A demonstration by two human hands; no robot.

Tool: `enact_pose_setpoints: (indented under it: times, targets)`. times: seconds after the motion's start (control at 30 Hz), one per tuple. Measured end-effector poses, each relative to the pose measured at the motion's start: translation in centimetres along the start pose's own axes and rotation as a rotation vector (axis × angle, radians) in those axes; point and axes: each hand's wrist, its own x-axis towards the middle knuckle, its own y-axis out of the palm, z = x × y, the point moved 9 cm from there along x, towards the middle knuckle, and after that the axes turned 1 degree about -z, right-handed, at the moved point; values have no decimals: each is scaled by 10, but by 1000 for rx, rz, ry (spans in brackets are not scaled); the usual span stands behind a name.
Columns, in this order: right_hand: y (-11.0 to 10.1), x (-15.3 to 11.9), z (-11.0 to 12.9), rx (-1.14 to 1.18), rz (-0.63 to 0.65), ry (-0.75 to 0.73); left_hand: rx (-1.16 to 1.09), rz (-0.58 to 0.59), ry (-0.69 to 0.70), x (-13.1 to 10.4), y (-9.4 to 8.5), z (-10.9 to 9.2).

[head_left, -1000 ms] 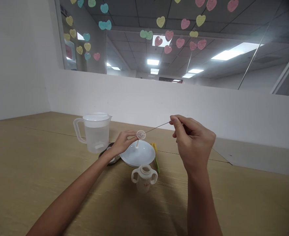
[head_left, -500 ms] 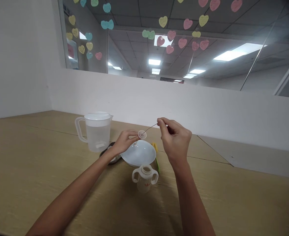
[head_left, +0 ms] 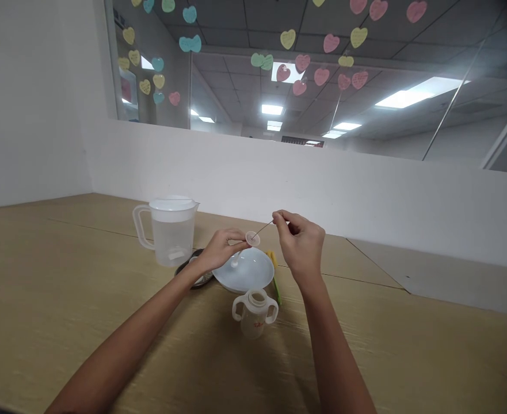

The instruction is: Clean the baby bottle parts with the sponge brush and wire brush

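Between the fingertips of my left hand (head_left: 222, 250) is a bottle nipple (head_left: 252, 238), seen as a small translucent round base facing me. My right hand (head_left: 301, 241), closed in a pinch, grips one end of a thin wire-like stick (head_left: 263, 228). Its other end reaches the middle of the nipple base; how deep it goes I cannot tell. Both hands are raised over a white bowl (head_left: 253, 276), where a small pale piece (head_left: 235, 263) shows below my left fingers. In front of the bowl, a two-handled baby bottle (head_left: 253, 325) stands upright with its mouth uncovered.
A clear lidded pitcher (head_left: 173, 238) with liquid stands at the left. Behind my left forearm lies a dark round dish (head_left: 198, 283), partly hidden. A yellow and green item (head_left: 274, 276) rests right of the bowl. A white wall (head_left: 253, 172) rises behind the table (head_left: 408, 345).
My right hand has moved slightly left and down, bringing the thin stick further toward the nipple base. My left hand has shifted slightly right with the nipple.
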Motion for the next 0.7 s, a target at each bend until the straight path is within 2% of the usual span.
enact_pose_setpoints:
  times: [0.2,0.37,0.53,0.7]
  targets:
    - [14,1,-15,33,95,103,-6,47,1,-1,5,-6]
    - [23,-2,-16,56,151,125,-31,25,-11,0,3,-2]
    - [30,-4,-19,59,159,146,-54,8,-35,0,2,5]
    - [36,-7,-21,8,140,128,-72,4,-34,0,1,3]
